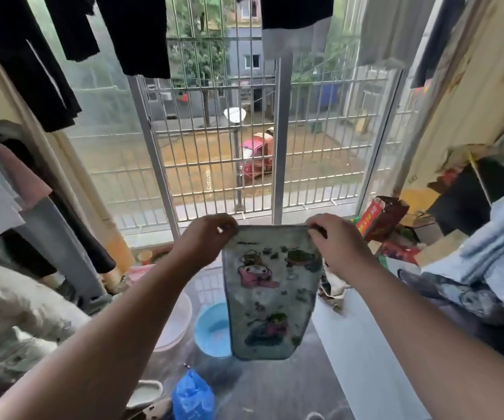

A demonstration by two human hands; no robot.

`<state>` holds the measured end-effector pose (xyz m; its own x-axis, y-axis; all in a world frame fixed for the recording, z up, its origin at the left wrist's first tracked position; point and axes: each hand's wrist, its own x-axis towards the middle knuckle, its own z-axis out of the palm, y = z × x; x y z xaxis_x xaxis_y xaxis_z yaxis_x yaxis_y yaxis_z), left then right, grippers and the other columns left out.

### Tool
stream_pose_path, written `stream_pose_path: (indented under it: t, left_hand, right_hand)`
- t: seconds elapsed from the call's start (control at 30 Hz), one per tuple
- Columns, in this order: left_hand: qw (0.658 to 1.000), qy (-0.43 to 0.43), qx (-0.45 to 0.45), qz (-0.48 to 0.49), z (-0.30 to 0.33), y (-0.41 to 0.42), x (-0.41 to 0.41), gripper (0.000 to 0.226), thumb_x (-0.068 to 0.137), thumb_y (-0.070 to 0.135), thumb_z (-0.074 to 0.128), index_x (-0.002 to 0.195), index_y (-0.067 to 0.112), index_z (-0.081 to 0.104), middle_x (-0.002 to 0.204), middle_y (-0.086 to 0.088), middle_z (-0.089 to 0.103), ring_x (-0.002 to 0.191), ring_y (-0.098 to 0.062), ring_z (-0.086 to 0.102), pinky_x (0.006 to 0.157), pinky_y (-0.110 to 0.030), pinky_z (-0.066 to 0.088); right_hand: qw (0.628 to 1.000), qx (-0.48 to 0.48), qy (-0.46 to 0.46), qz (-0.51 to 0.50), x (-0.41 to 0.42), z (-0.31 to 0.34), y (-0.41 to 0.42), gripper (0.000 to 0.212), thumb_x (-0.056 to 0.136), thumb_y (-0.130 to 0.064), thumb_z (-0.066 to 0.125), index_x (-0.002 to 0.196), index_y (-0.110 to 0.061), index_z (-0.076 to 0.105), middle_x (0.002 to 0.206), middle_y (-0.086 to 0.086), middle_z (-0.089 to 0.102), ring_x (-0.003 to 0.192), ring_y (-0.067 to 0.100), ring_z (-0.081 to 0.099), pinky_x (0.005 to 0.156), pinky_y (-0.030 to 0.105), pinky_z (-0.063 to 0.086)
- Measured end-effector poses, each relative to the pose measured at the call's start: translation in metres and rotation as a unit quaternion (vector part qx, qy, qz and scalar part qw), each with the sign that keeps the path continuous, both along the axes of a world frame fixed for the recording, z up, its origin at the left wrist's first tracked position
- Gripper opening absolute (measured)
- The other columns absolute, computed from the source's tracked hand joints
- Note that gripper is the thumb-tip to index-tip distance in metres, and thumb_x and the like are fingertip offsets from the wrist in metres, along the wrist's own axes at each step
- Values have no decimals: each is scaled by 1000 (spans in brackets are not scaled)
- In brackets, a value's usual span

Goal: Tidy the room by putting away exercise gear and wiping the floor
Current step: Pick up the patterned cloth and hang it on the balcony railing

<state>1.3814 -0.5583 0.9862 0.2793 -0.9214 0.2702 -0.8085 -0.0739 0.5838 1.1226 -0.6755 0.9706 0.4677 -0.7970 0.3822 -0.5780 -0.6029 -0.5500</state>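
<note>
Holding a small cartoon-printed cloth (270,291) up in front of the barred window (214,140), both arms reach forward and slightly upward from the near edge of the view, forearms bare and converging toward the middle. The left hand (206,241) pinches the cloth's top left corner, its fingers curled over the hem with the knuckles facing the camera. The right hand (340,245) grips the top right corner in the same way, fingers folded down around the edge and the thumb tucked behind, though the exact thumb position is hard to make out. Between the two hands the top hem is pulled fairly taut and level, and the cloth hangs straight down, free of the floor, its lower edge rounded.

Below and just left of the hanging cloth a blue basin (212,330) sits on the floor, with a pale translucent basin (178,322) beside it further left. Near the bottom of the view lie a blue plastic bag (193,395) and a light slipper (144,394). Dark garments (141,31) hang overhead at the far top, and more clothes (8,189) hang along the left side. On the right, a pale blue folded fabric (496,250) rests on a cluttered pile, with a red carton (378,218) near the window corner.
</note>
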Motion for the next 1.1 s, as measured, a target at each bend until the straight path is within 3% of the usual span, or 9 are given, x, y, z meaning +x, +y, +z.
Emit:
stream_pose_path:
  t: [0.23, 0.33, 0.47, 0.6, 0.83, 0.97, 1.1]
  left_hand:
    - [998, 11, -22, 60, 19, -150, 15, 11, 92, 27, 62, 89, 31, 72, 83, 16, 69, 71, -4, 60, 62, -23, 44]
    - [996, 30, -44, 77, 26, -209, 31, 9, 91, 26, 65, 87, 28, 72, 84, 12, 71, 70, -6, 59, 70, -26, 48]
    - [993, 22, -47, 110, 32, -274, 62, 9, 93, 26, 64, 91, 24, 73, 89, 9, 71, 69, 5, 54, 67, -20, 41]
    - [988, 23, -50, 142, 32, -333, 104, 10, 93, 25, 65, 93, 22, 74, 91, 9, 71, 72, 10, 53, 63, -5, 36]
    - [983, 28, -84, 159, 25, -450, 193, 13, 94, 24, 63, 97, 21, 75, 95, 8, 72, 73, 0, 57, 65, -12, 41]
    - [983, 35, -85, 159, 27, -522, 250, 12, 94, 21, 62, 95, 22, 75, 92, 11, 69, 71, 18, 53, 64, 2, 36]
    - [982, 27, -101, 155, 36, -586, 299, 13, 92, 20, 63, 89, 24, 74, 91, 11, 71, 73, 20, 54, 66, 0, 35]
  right_hand:
    - [999, -32, 17, 4, 28, -1, -171, 18, 94, -20, 56, 105, -27, 68, 103, -6, 68, 93, 21, 63, 76, 34, 50]
    - [999, -38, 24, 5, 49, 1, -237, 22, 95, -20, 53, 109, -25, 69, 105, -2, 69, 93, 25, 63, 71, 31, 43]
    - [999, -33, 5, 3, 82, 6, -311, 20, 95, -22, 52, 106, -24, 69, 101, -1, 69, 88, 24, 63, 70, 32, 45]
    - [999, -32, 15, 39, 121, 12, -382, 19, 95, -23, 51, 98, -27, 69, 91, -1, 68, 80, 25, 62, 71, 36, 52]
    - [996, -61, 10, 61, 209, 17, -515, 15, 95, -20, 54, 97, -23, 68, 90, 0, 67, 79, 21, 57, 69, 32, 45]
    - [997, -47, -3, 55, 266, 21, -589, 15, 94, -22, 57, 101, -26, 69, 94, -3, 70, 83, 19, 62, 71, 32, 49]
    - [998, -37, -39, 38, 320, 25, -650, 17, 92, -23, 60, 105, -28, 70, 93, -7, 71, 83, 15, 64, 72, 28, 49]
